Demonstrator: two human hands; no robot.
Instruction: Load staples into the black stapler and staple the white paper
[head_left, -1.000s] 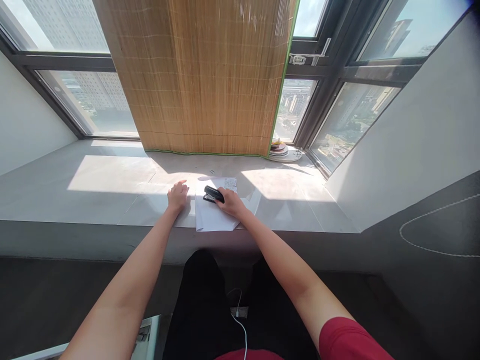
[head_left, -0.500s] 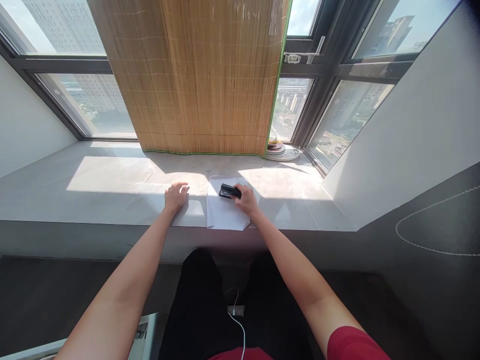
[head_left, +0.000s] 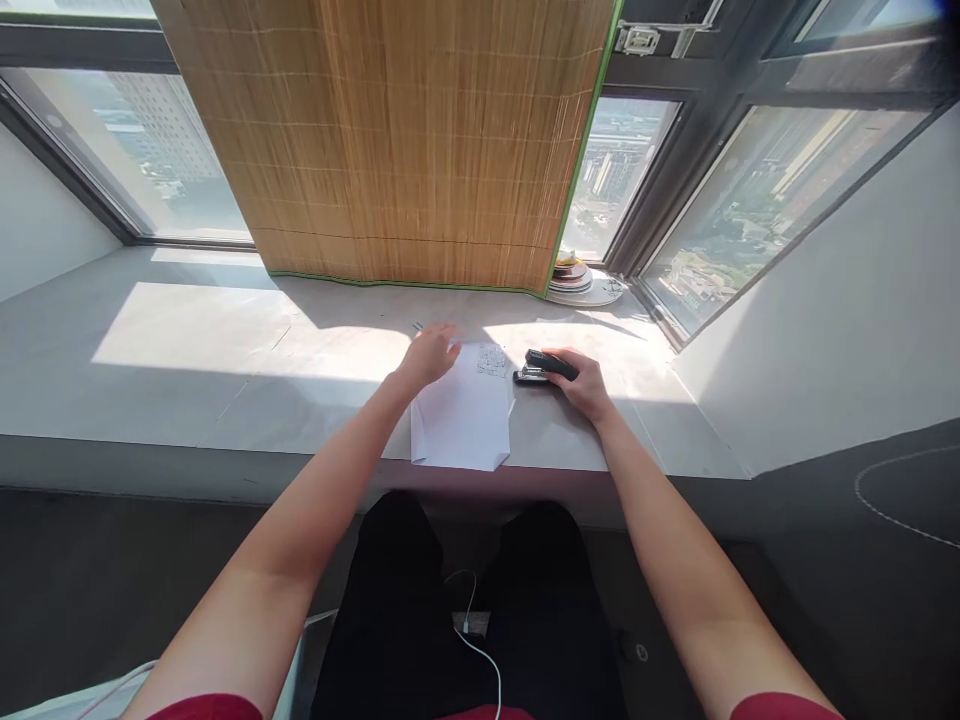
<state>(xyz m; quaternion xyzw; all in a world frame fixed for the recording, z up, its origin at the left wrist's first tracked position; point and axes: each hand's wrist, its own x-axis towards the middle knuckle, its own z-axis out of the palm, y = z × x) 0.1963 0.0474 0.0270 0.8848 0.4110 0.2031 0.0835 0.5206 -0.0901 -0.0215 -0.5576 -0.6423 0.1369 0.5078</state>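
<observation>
White sheets of paper [head_left: 461, 420] lie on the window sill in front of me, with printed or written marks near their top right. My left hand [head_left: 431, 355] is over the paper's upper left corner, its fingers stretched out and holding nothing. Just beyond those fingertips are small staples [head_left: 418, 326] on the sill. To the right of the paper, my right hand [head_left: 581, 380] grips a black stapler [head_left: 551, 366] by its upper arm. The stapler points left, its base close to the sill surface; whether it rests there I cannot tell.
A bamboo blind [head_left: 390, 150] with green edging hangs over the window. Stacked plates [head_left: 574, 278] stand at the sill's back right corner. A white cable [head_left: 487, 655] runs down between my legs. A pale container [head_left: 292, 670] is at lower left.
My right hand has carried the stapler from above the paper to its right side. My left hand has moved right, onto the paper's upper left corner. The view has tilted down.
</observation>
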